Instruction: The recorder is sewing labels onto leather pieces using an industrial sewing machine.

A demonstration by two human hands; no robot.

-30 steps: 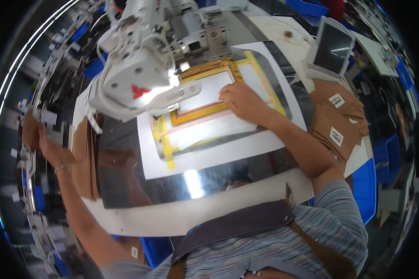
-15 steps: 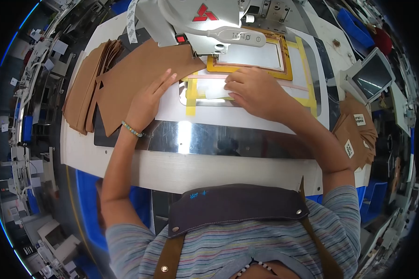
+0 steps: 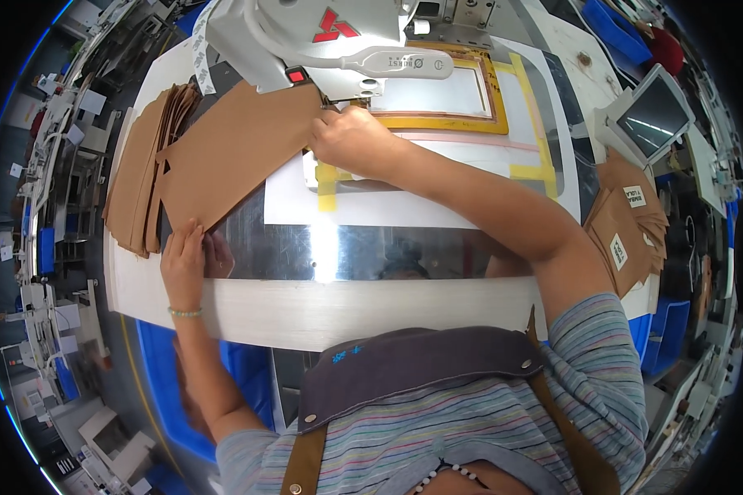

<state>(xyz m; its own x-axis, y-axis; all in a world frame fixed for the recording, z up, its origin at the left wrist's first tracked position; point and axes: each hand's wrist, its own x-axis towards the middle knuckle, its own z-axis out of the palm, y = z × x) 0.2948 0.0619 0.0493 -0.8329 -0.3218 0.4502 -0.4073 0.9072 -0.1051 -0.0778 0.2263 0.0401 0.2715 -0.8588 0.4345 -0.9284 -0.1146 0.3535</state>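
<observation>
A large flat brown panel [image 3: 239,148] lies slanted on the table, its far right end beneath the white sewing machine head [image 3: 305,41]. My left hand [image 3: 183,260] pinches the panel's near corner at the metal plate's edge. My right hand [image 3: 355,144] is closed at the panel's right end, close under the machine head; its fingertips are partly hidden. Just right of that hand is a yellow clamp frame [image 3: 497,103] with a clear window. Beneath my right forearm lies a white sheet [image 3: 285,202] with yellow tape [image 3: 327,194].
Left of the panel stands a stack of brown pieces [image 3: 136,186]. More brown pieces with white labels [image 3: 623,210] lie at the right, below a small screen [image 3: 654,115]. A shiny metal plate [image 3: 281,247] borders the table's pale front edge [image 3: 371,309].
My left hand has slid off the panel's middle toward me, to its near corner. My right hand has moved left from the taped sheet to the panel's right end.
</observation>
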